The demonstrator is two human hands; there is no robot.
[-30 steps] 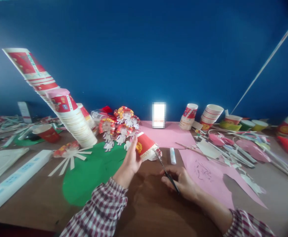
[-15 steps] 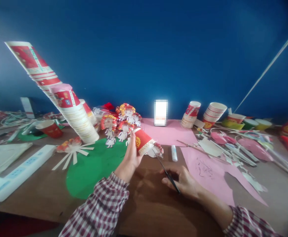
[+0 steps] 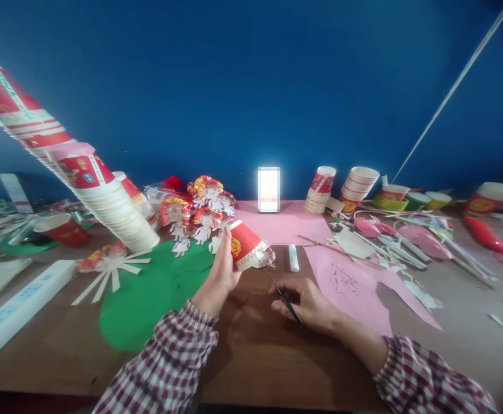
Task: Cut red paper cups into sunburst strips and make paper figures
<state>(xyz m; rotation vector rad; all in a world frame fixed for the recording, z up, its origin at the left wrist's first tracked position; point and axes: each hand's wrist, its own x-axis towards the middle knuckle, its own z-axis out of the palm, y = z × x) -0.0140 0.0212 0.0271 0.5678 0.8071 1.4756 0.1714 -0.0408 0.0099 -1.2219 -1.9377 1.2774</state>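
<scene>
My left hand (image 3: 221, 267) grips a red paper cup (image 3: 250, 244) with a yellow emblem and a pale, patterned rim band. The cup is tilted, its mouth toward the lower right, with white and red scraps showing at the opening. In my right hand (image 3: 307, 305) is a slim black-handled tool (image 3: 289, 302) with a thin pointed shaft; I cannot make out its exact kind. Its tip reaches the cup's rim. A glue stick (image 3: 293, 258) stands just beyond my right hand. Behind the cup are several paper-cut figures (image 3: 204, 224) with red and yellow ruffled tops.
A tall leaning stack of paper cups (image 3: 117, 213) rises at left, near a power strip (image 3: 27, 310) and green paper (image 3: 148, 305). Pink paper (image 3: 346, 287), scraps, sticks and shorter cup stacks (image 3: 359, 184) lie at right. A bright screen (image 3: 269, 190) stands by the blue wall.
My view has shifted, so most things sit further left in the picture. The cup stays in my left hand, and the tool's tip has shifted slightly at the cup's rim.
</scene>
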